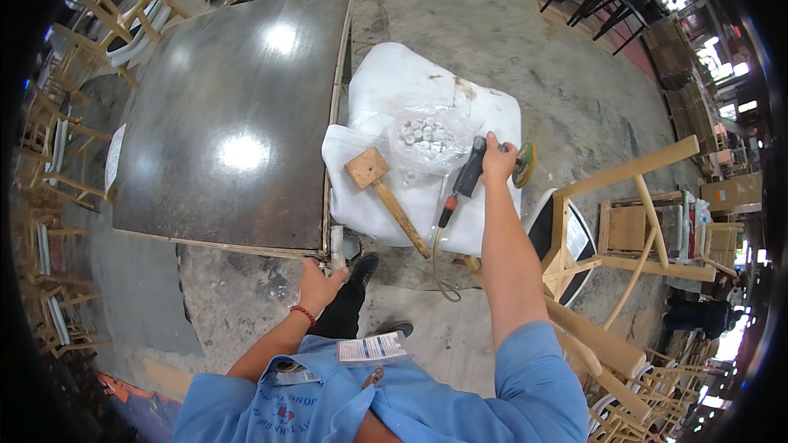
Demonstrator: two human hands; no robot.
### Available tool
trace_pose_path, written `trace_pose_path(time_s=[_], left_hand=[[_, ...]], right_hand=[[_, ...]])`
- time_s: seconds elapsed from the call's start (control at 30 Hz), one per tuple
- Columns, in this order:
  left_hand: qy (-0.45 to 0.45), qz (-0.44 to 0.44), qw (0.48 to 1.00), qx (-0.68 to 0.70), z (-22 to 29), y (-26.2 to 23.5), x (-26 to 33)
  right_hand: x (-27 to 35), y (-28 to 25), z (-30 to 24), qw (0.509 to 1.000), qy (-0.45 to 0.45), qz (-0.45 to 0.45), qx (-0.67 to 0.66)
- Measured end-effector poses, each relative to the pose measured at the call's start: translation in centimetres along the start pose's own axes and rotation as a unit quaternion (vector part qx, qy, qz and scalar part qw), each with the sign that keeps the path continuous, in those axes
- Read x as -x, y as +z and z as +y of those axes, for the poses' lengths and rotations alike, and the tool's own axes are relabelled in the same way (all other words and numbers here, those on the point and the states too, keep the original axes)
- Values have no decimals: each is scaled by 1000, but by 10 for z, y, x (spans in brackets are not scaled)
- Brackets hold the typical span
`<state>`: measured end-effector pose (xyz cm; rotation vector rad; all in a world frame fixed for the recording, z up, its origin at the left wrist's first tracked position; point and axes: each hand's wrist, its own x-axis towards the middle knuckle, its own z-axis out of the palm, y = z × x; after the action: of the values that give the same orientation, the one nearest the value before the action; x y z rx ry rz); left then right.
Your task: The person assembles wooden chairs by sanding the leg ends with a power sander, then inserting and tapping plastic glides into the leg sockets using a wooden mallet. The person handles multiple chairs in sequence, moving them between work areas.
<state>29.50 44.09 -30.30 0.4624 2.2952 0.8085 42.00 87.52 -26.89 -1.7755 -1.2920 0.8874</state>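
Right arm [515,267] stretches forward, right grip [497,162] curled, while left grip [318,287] sits closer in.

Right of our right hand [498,162], we see a wooden chair [628,170] and a cardboard box [730,193]; left of our left hand [318,287], more chairs [59,148].

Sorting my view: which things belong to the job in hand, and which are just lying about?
Likely the job:
black handheld tool with round disc, in right hand
dark, glossy rectangular panel, by left hand
brown, block-headed wooden mallet
clear plastic bag of white pieces

Seemingly lying about:
pale wooden chair frame
brown cardboard box
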Motion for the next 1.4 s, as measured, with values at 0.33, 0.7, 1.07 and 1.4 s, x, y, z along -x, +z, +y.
trace_pose_path(time_s=[0.33,0.7,1.07,1.4], left_hand=[[-12,-23,1000,-6,11,12,-4],[21,-249,949,190,55,-30,37],[389,-652,651,5,345,-56,132],[578,-545,597,114,403,116,224]], right_hand=[[8,10,36,991,-58,-122,-24],[255,-168,32,850,-362,-364,118],[279,-365,-122,887,-369,-78,267],[239,-503,-172,972,-229,50,-16]])
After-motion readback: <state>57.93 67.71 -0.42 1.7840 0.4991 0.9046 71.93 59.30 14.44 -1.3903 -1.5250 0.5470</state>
